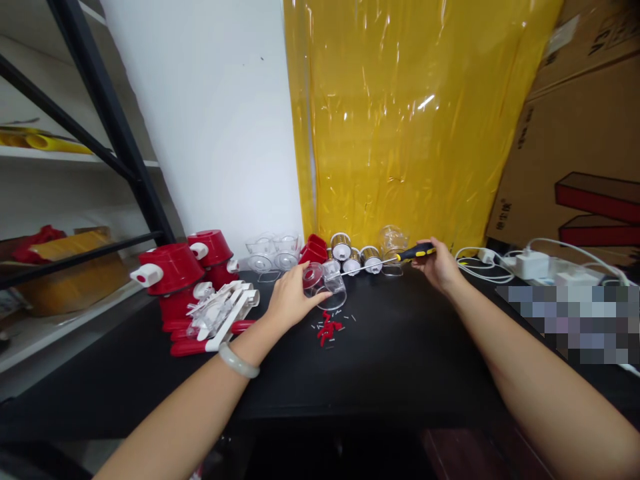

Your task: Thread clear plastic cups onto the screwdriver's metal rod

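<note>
Screwdriver (pixel 417 253) work at the clear plastic part (pixel 334 280) looks like the step in hand: you have your right hand (pixel 438 267) closed round the handle's rear end, its shaft pointing across to the part. Your left hand (pixel 290 297) pinches that part between thumb and fingers, near the black tabletop (pixel 400 360), behind the small red pieces (pixel 327 329) and loose screws (pixel 353 318). You have the metallic cylinders (pixel 341 248) just beyond it. Whether the tip is seated in a screw, you cannot tell from here. As a judgement, your next move calls for shaft and screw in line, the part braced firmly, and light pressure so the tip doesn't slip towards your left fingers
</note>
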Demonstrator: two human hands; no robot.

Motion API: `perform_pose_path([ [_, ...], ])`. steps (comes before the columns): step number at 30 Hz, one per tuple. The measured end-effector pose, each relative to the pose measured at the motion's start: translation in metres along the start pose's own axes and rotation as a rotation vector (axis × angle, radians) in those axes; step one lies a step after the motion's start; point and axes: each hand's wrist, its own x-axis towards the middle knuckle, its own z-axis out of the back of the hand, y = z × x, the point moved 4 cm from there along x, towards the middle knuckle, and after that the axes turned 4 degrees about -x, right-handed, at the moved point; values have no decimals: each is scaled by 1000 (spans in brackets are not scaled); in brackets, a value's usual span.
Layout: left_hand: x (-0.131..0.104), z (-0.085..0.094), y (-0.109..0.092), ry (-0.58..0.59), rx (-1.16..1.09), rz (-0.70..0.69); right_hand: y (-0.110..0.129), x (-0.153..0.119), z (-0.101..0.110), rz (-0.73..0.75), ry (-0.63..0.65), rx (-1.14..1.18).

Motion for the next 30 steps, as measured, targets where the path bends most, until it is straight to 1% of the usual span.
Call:
perform_pose_path([
  [3,0,1,0,-1,-14,8,1,0,4,52,-60,-161],
  [5,0,2,-1,-1,-21,7,2,-1,4,59,-83,-200],
  [8,0,3,-2,3,-28,20,4,-3,1,26,-79,-57],
  [11,-1,4,-3,2,-34,37,4,-7,-2,-25,-18,125],
  [13,-1,4,-3,-2,-36,32,3,-8,-3,-74,16,157],
  [15,-2,4,-2,-3,-37,29,2,-8,-1,-76,-20,82],
  [18,-2,3,0,-3,-45,28,3,-7,4,18,-132,-183],
  [20,-2,3,0,-7,-53,22,5,-7,5,50,-172,-275],
  [21,-1,3,0,-7,-57,19,5,-7,5,42,-178,-249],
  [23,-1,2,0,-3,-62,21,6,-8,3,7,-162,-73],
  [25,0,2,0,5,-69,31,8,-9,0,-21,-108,120],
  [26,0,2,0,6,-76,36,9,-10,-1,-26,-77,178],
  [28,0,2,0,3,-96,42,10,-12,-3,-33,-36,191],
  [30,0,3,0,-5,-114,43,8,-11,-1,-27,-61,86],
])
